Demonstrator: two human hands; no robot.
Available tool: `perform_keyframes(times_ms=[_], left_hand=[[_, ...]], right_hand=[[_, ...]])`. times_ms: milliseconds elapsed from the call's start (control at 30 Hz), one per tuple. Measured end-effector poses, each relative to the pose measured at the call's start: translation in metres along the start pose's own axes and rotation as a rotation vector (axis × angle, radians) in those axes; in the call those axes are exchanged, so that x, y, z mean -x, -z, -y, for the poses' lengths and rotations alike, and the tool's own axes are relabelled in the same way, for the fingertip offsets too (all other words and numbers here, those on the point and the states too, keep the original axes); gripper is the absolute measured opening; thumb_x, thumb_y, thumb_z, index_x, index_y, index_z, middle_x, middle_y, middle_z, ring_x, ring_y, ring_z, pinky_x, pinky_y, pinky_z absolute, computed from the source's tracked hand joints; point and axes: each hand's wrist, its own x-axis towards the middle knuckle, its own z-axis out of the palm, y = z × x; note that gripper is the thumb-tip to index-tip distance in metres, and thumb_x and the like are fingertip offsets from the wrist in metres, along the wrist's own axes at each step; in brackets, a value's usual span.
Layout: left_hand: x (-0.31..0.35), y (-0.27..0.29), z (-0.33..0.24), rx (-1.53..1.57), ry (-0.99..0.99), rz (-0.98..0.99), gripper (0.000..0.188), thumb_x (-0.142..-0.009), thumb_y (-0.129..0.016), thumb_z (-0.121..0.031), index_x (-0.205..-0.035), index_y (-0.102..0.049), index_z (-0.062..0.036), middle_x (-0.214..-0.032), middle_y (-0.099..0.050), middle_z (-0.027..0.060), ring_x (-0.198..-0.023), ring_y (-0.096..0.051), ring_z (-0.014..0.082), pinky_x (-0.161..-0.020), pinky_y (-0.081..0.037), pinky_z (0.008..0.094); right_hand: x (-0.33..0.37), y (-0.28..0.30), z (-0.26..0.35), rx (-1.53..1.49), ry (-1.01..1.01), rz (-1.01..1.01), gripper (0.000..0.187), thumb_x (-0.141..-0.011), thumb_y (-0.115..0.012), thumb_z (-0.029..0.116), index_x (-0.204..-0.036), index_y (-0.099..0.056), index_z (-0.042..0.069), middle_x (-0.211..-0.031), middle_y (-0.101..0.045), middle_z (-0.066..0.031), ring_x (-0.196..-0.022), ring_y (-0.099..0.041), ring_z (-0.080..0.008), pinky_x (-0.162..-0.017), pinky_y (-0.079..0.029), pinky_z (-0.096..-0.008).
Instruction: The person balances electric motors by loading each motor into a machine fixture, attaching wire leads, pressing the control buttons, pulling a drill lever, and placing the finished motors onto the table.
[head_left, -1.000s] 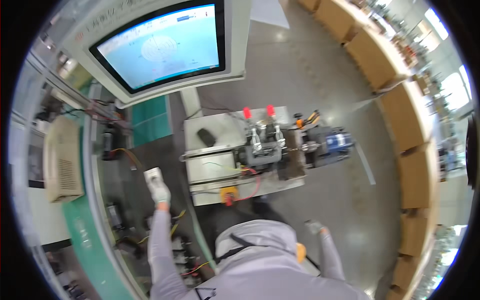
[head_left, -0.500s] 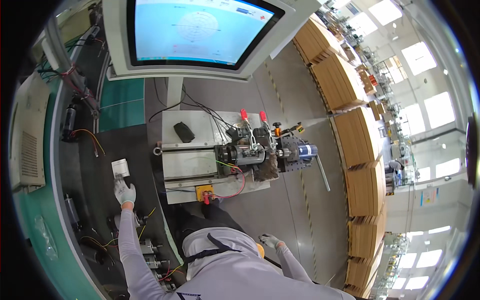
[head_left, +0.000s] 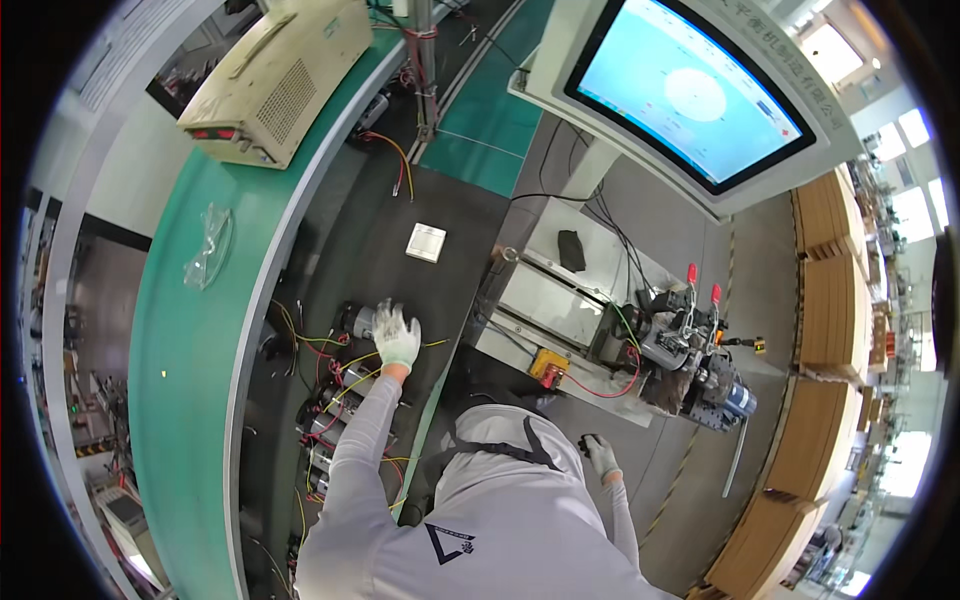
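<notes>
Presently, the gloved left hand (head_left: 396, 335) is being held with fingers spread, gripping nothing visibly, beside a motor (head_left: 354, 321) lying between the long edges of the dark bench (head_left: 440, 205); whether the casing is being touched cannot be told. The right hand (head_left: 600, 456) is being held low, beyond the bench's right edge, fingers partly curled; whether anything is being gripped cannot be told. A white square block (head_left: 426, 242) is being supported toward the bench's far end, apart from the motor. A snagging risk is being noted: a yellow wire (head_left: 436, 343) is being overlapped by the left hand, so a lead could be strained if caught between fingers. Neighbouring motors (head_left: 348, 378) could be rolled or tangled by a careless nudge, their loose leads being crossed.
</notes>
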Motion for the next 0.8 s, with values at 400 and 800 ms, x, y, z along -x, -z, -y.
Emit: perform_keyframes(times_ms=[400,800], left_hand=[[-0.027,0.006,0.048,0.067,-0.316,0.167,0.034,-0.091,-0.052,-0.033,-0.107,-0.061,-0.0037,-0.112,-0.059,0.0156,-0.113,-0.052,0.0311,-0.109,-0.029,0.0427],[-0.055,0.0,0.046,-0.088,-0.287,0.393,0.029,-0.084,-0.052,-0.036,-0.082,-0.069,-0.012,-0.089,-0.065,0.0097,-0.09,-0.059,0.0281,-0.086,-0.041,0.0431]], right_hand=[[-0.002,0.019,-0.043,0.444,-0.085,0.171,0.036,-0.09,-0.053,0.034,-0.103,-0.064,0.003,-0.083,-0.067,-0.0081,-0.071,-0.06,-0.0182,-0.066,-0.048,-0.0305],[0.004,-0.078,0.112,0.498,0.21,0.107,0.042,-0.09,-0.053,0.037,-0.11,-0.061,0.001,-0.1,-0.065,-0.0207,-0.096,-0.062,-0.0332,-0.084,-0.047,-0.0375]])
